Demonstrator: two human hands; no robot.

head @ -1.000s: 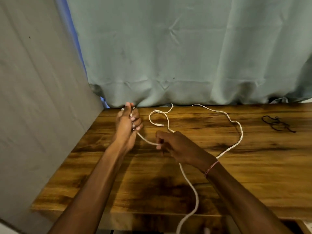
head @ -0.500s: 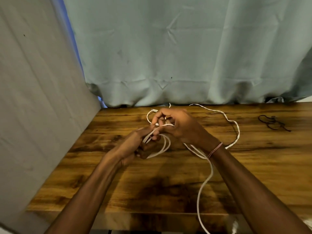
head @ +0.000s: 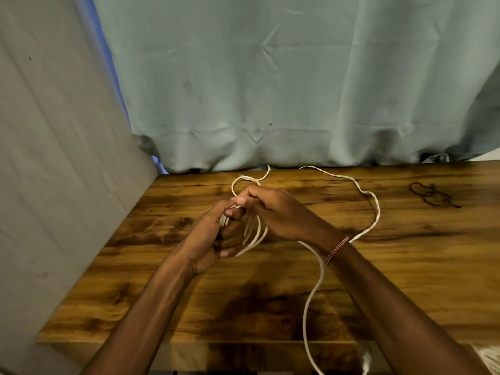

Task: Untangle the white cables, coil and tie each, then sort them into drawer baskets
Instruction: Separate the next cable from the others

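Note:
A long white cable (head: 374, 212) lies in a wide loop across the wooden table (head: 405, 266) and runs under my right wrist, then off the near edge. My left hand (head: 208, 239) is closed around several small loops of that cable, which hang out between the two hands. My right hand (head: 276, 212) touches the left and pinches the cable at the top of the loops. A small loop of cable sticks up behind my fingers near the table's back edge.
A thin dark tie or cord (head: 433, 194) lies on the table at the far right. A grey wall (head: 54, 185) borders the table's left side and a pale green curtain (head: 270, 90) hangs behind it. Something white shows at the bottom right corner.
A second ago my hands were apart with the cable stretched between them. They have come together, and the cable now hangs in loops from my left hand.

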